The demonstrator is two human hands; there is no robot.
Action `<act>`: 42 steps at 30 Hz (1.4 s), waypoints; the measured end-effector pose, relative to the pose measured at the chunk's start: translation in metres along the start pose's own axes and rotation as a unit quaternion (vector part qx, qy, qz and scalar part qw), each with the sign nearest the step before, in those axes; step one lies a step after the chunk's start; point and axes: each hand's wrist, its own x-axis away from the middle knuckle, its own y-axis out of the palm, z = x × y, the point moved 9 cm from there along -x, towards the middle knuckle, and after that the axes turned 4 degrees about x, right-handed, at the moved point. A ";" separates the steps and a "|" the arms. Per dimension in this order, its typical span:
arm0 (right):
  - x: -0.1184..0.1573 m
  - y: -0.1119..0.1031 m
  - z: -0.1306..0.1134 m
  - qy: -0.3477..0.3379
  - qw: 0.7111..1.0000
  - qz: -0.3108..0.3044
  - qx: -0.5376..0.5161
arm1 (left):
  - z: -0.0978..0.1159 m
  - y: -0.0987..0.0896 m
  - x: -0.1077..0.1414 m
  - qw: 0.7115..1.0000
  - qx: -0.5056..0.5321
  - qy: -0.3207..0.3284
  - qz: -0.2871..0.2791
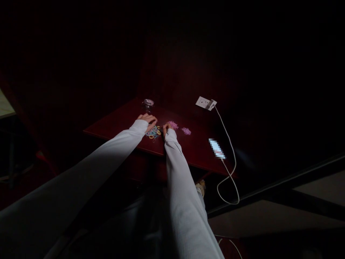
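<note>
On the dark red table lies a mixed pile of small bands, blue, yellow and other colours. My left hand rests over the back of this pile, its fingers somewhat spread and nothing visible in them. Just right of the pile, my right hand has its fingertips pressed together; anything between them is too small to make out. A pink pile touches or lies just behind my right hand. Farther right is a smaller pink-purple pile. Behind my left hand stands a clear jar with a pale lid.
A lit phone lies near the table's right end. Its white cable loops past the edge and up to a charger in a white wall socket. A shoe shows below the table. The surroundings are very dark.
</note>
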 end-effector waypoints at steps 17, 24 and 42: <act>0.023 -0.023 -0.044 0.003 0.991 -0.065 0.115 | 0.017 0.031 -0.004 0.992 -0.065 0.094 -0.058; 0.029 -0.027 -0.043 0.015 0.994 -0.058 0.086 | 0.012 0.033 -0.006 0.992 -0.074 0.077 -0.065; 0.019 -0.009 -0.018 0.093 0.995 0.001 -0.028 | 0.008 0.019 -0.006 0.998 -0.026 0.054 -0.019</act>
